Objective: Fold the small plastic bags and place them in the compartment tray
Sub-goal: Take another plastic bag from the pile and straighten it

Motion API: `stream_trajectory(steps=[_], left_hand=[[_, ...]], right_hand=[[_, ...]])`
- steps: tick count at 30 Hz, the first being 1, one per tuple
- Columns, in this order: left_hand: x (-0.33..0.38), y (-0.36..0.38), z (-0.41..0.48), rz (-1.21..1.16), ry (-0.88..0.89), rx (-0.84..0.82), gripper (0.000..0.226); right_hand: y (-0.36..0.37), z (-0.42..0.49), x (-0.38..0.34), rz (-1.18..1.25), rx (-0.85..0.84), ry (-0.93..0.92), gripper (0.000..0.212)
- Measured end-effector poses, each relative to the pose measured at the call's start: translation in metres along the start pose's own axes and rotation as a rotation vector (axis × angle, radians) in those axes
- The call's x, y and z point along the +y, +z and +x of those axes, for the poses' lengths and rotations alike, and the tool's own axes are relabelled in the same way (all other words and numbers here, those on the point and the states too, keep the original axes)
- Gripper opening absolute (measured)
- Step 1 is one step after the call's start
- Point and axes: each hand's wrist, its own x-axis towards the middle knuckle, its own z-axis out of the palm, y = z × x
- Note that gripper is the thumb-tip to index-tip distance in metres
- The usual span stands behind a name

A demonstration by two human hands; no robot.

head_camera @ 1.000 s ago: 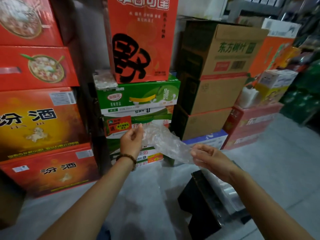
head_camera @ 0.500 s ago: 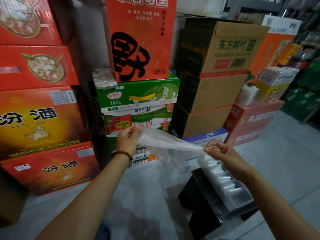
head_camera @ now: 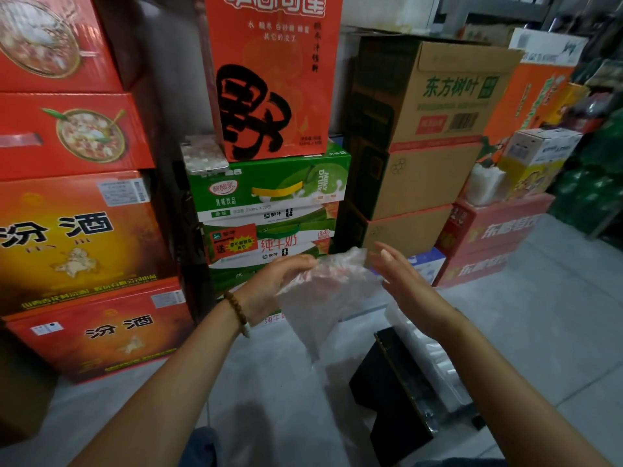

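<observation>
A small clear plastic bag point(head_camera: 323, 298) hangs crumpled in front of me, between my two hands. My left hand point(head_camera: 279, 281), with a bead bracelet on its wrist, grips the bag's upper left part with curled fingers. To the bag's right, my right hand point(head_camera: 401, 274) has straight fingers and an open palm against the bag's edge. Below my right forearm a clear compartment tray point(head_camera: 435, 369) lies on a black stand point(head_camera: 394, 399), partly hidden by the arm.
Stacked drink cartons wall off the space ahead: red and orange boxes point(head_camera: 74, 237) on the left, green milk cartons point(head_camera: 269, 203) in the middle, brown cardboard boxes point(head_camera: 424, 129) on the right. A grey floor point(head_camera: 556, 315) lies right of the stand.
Both hands have come together from a wide stretch. The bag, pulled taut between them before, now hangs bunched from my left hand, and my right hand has let go and opened.
</observation>
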Motion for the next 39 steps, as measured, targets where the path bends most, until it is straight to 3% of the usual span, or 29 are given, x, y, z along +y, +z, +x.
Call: stream_trajectory(steps=[4, 8, 11, 13, 16, 19, 22, 26, 30, 35, 39], left_hand=[[0.001, -0.01, -0.002, -0.078, -0.001, 0.036, 0.02], [-0.001, -0.027, 0.002, -0.074, 0.021, 0.121, 0.023], [-0.004, -0.038, 0.004, 0.183, 0.012, 0.137, 0.021], [-0.006, -0.036, 0.002, 0.346, 0.01, 0.132, 0.031], [-0.007, -0.03, 0.002, 0.498, 0.161, 0.228, 0.044], [-0.009, -0.023, 0.004, 0.63, 0.273, 0.165, 0.043], [-0.013, -0.018, 0.008, 0.572, 0.267, 0.173, 0.029], [-0.011, -0.025, 0.015, 0.409, 0.354, 0.432, 0.019], [-0.012, -0.037, 0.019, 0.296, 0.369, 0.603, 0.02], [-0.016, -0.049, 0.024, 0.331, 0.369, 0.664, 0.022], [-0.018, -0.05, 0.026, 0.341, 0.353, 0.703, 0.016]], right_hand=[[0.006, 0.005, -0.005, -0.001, -0.182, 0.046, 0.047], [0.021, 0.007, -0.01, 0.029, -0.124, -0.03, 0.027], [0.027, 0.011, -0.009, 0.043, -0.047, -0.1, 0.035], [0.03, 0.013, -0.008, 0.02, -0.04, -0.123, 0.031], [0.036, 0.015, -0.008, -0.026, -0.083, -0.134, 0.017], [0.042, 0.015, -0.009, -0.013, -0.114, -0.124, 0.016], [0.044, 0.016, -0.013, -0.006, -0.126, -0.091, 0.026], [0.032, 0.02, -0.014, -0.024, -0.21, 0.062, 0.061], [0.02, 0.011, -0.014, -0.152, -0.264, 0.016, 0.042], [0.008, 0.016, -0.01, -0.003, -0.067, -0.032, 0.023], [-0.004, 0.015, -0.009, 0.094, -0.078, -0.037, 0.013]])
